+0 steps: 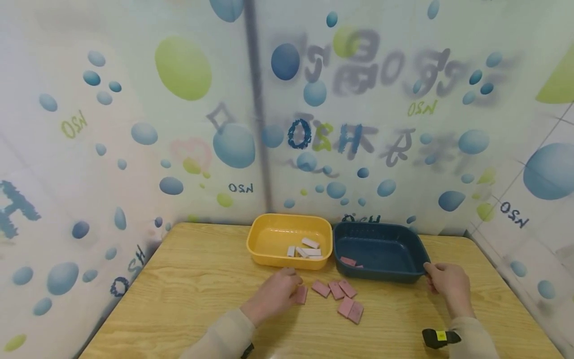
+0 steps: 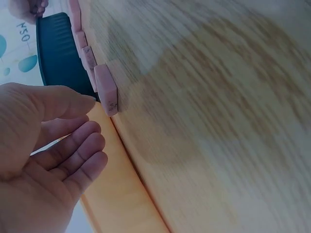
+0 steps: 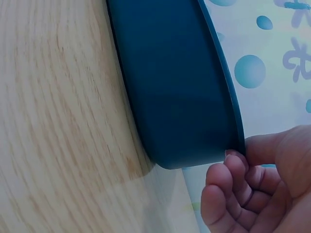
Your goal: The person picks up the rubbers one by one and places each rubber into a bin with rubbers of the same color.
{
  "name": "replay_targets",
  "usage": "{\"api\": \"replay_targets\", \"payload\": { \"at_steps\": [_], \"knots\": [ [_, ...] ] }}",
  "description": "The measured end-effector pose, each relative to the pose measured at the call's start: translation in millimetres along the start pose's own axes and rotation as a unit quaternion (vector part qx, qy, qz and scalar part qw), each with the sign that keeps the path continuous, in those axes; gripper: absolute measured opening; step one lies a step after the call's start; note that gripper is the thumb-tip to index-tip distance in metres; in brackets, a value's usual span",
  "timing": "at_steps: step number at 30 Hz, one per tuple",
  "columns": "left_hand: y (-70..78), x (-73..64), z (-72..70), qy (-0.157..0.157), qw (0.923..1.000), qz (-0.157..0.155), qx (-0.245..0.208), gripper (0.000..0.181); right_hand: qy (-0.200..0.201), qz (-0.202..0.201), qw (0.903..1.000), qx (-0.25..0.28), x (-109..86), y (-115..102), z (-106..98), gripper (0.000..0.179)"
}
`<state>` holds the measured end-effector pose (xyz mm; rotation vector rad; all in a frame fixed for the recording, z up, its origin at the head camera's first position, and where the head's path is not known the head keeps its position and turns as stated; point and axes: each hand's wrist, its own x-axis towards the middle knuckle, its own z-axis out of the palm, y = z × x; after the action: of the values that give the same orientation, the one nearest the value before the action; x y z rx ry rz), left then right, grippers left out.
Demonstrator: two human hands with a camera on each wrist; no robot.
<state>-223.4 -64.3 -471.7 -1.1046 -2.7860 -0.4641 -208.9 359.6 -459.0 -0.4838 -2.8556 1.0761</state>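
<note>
Pinching smooth navy bin (image 1: 381,273), right fingers (image 3: 218,178); left fingers (image 2: 87,145) by rectangular tile (image 2: 106,89), grip unclear

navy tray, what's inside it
Pink tiles lie inside the navy tray, near its front left corner: one mostly visible, another showing only as a sliver. The tray's near wall covers the floor right behind it, so anything there can't be seen.
</note>
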Motion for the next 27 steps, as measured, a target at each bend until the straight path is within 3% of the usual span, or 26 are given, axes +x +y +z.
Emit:
{"api": "replay_targets", "payload": {
  "at_steps": [10,18,27],
  "knots": [
    [1.0,0.6,2.2,-0.017,0.9998,-0.004,0.010,0.005,0.015,0.012,0.9983,0.055,-2.4,-3.1,1.5,0.042],
    [0.5,3.6,4.4,-0.032,0.9992,-0.018,0.017,0.014,0.026,0.017,0.9979,0.056,-2.8,-1.9,3.0,0.042],
    [0.1,7.7,6.2,-0.054,0.9983,-0.023,0.003,0.013,0.036,0.032,0.9949,0.089,-3.5,-0.7,6.7,0.041]
  ]
}}
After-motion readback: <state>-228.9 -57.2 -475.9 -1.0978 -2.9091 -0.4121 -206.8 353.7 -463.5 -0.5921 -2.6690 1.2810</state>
